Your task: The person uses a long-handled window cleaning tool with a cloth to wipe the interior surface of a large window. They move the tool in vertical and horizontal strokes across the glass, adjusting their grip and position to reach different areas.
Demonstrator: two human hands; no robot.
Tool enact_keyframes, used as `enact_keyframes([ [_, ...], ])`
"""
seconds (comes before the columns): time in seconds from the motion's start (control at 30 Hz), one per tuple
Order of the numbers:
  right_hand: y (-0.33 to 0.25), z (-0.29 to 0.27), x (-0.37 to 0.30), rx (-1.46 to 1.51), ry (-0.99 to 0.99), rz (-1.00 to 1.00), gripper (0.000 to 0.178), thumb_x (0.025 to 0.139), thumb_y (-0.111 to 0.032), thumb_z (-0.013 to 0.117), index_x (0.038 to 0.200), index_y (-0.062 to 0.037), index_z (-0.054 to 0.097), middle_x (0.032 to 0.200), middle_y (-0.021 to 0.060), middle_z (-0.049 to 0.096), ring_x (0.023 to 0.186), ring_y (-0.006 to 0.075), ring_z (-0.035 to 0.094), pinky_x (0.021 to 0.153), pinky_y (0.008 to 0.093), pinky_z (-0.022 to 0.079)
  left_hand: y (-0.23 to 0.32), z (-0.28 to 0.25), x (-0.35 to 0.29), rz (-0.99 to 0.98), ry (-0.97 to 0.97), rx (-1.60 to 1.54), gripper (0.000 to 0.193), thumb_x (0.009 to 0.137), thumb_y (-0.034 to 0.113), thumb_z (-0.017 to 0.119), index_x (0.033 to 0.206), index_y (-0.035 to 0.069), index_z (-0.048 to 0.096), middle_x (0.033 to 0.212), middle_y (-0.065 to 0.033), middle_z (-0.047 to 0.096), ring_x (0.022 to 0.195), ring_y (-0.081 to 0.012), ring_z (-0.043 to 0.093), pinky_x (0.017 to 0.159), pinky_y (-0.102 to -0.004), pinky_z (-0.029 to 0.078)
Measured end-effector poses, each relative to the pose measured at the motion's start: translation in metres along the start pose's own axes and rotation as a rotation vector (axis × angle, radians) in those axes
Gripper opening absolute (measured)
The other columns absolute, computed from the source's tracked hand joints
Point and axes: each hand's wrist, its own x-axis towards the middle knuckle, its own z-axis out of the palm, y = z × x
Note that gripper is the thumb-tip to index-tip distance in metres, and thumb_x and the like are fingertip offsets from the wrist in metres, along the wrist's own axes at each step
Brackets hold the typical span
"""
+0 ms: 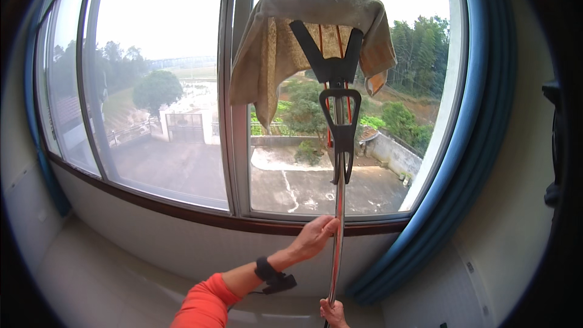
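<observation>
Your left hand (311,238) and right hand (333,314) have fingers (331,225) wrapped round the near-upright pole (339,203); the cloth (322,5) hangs at the pole's top, nearer your left.

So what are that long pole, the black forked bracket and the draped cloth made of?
Pole: probably metal, polished, judging by its bright streaks. Black forked bracket: likely plastic, matte, with smooth, moulded-looking edges. Cloth: soft fabric, dull grey-brown, since it hangs in loose folds; I can't tell the fibre.
</observation>
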Motion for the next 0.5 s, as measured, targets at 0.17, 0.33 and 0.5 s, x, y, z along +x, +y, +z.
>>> enact_keyframes([
  [0.17,0.043,-0.006,-0.02,-0.302,0.232,-0.162,0.039,0.089,-0.039,0.069,0.07,-0.0082,0.056,0.06,-0.0069,0.045,0.057,0.0056,0.039,0.048,0.0277,0.033,0.069,-0.121,0.063,0.652,0.748,0.669,0.043,0.081,0.009,0.072,0.118,0.003,0.052,0.117,-0.0152,0.053,0.11,-0.0286,0.053,0.091,-0.0349,0.045],
  [0.33,0.065,-0.004,-0.029,-0.208,0.214,-0.037,0.039,0.088,-0.04,0.071,0.068,-0.0091,0.056,0.061,-0.0077,0.045,0.058,0.0073,0.04,0.049,0.0303,0.035,0.133,-0.216,0.146,0.629,0.958,1.35,0.079,0.077,0.01,0.074,0.142,0.018,0.031,0.143,-0.0134,0.027,0.13,-0.034,0.038,0.104,-0.051,0.032],
  [0.5,0.079,-0.003,-0.024,-0.182,0.243,-0.037,0.041,0.085,-0.042,0.072,0.066,-0.0101,0.056,0.061,-0.0079,0.045,0.057,0.0072,0.04,0.049,0.0297,0.034,0.168,-0.268,0.185,0.677,0.937,1.379,0.048,0.079,0.007,0.069,0.124,0.013,0.053,0.125,-0.0136,0.051,0.118,-0.034,0.05,0.1,-0.0469,0.039],
])
